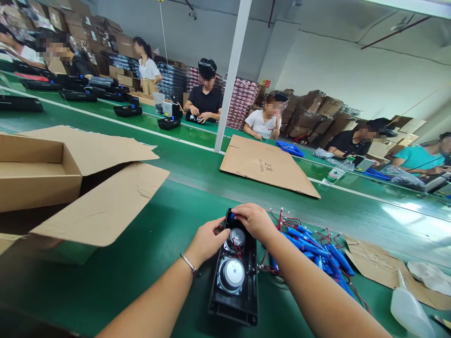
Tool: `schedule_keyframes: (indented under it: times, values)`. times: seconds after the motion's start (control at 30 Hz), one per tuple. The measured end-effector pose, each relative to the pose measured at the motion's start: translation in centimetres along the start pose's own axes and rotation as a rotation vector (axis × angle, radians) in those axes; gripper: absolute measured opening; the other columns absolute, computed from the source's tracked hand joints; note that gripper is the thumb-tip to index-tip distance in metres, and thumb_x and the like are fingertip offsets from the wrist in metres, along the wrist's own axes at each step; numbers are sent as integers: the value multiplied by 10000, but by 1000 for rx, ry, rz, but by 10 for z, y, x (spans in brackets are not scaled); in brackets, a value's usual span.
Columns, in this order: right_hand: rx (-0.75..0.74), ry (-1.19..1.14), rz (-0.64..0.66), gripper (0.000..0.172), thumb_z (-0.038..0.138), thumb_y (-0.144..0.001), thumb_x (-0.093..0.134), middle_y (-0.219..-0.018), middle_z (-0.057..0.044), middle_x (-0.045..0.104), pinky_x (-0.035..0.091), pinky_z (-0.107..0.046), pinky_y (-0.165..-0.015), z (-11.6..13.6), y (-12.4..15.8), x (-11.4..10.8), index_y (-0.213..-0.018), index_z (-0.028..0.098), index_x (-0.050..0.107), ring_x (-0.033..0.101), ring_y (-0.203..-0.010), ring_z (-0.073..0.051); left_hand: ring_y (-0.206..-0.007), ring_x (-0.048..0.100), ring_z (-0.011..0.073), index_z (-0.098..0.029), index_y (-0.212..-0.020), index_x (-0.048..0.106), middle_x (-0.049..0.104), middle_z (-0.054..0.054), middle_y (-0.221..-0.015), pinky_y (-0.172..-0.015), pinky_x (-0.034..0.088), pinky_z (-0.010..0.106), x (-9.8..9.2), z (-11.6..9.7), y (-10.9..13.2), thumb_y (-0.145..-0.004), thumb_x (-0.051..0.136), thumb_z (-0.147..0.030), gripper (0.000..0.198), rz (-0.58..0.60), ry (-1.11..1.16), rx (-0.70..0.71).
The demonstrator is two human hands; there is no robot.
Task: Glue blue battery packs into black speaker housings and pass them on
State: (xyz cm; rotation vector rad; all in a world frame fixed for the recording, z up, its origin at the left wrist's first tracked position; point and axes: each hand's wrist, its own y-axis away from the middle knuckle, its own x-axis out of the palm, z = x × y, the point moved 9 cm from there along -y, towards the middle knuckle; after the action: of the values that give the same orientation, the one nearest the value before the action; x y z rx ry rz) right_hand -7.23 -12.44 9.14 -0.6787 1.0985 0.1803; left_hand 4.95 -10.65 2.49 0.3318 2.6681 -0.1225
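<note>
A black speaker housing [249, 281] with two round silver speakers lies on the green work surface in front of me. Thin red wires run between the speakers. My left hand [210, 239] rests at the housing's upper left edge, thumb and fingers on either side of the rim. My right hand [254, 219] is at the far end, its fingertips pinched on a small blue part [232, 216] inside the housing. Right of the housing lies a pile of blue wrapped batteries [319, 249] with red and black leads.
Open cardboard box [42, 192] at left, its flaps reaching over the green surface. Flat cardboard sheet [269, 166] ahead, water bottle [338, 171] beyond it. At right, a cardboard piece [377, 263] and white plastic bottle [410, 310]. Several people sit across the line.
</note>
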Motion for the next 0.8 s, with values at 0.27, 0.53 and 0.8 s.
schedule_keyframes:
  times: [0.27, 0.53, 0.8]
  values:
    - [17, 113, -99, 196, 327, -801, 602, -1186, 68, 549, 402, -380, -925, 10, 8, -14, -984, 334, 672, 489, -1010, -185, -891, 570, 157, -133, -1302, 491, 616, 46, -1041, -842, 436, 252, 1, 2, 2, -767, 518, -444, 619, 2, 35, -30]
    - [837, 454, -756, 632, 480, -811, 366, -1324, -127, 401, 186, -424, -1119, -121, 227, -179, -1301, 84, 420, 327, -1274, -226, -1017, 562, 196, -153, -1322, 471, 570, 51, -1182, -939, 414, 281, -1, -1, 0, -763, 465, -520, 669, 5, -52, -85]
    - [1616, 303, -581, 784, 680, -351, 650, -868, -208, 566, 400, -589, -685, -218, 444, -153, -907, 130, 586, 543, -886, -448, -934, 608, 193, -163, -1246, 549, 621, 57, -1094, -841, 480, 253, -4, -5, -1, -712, 531, -506, 634, -54, -6, -62]
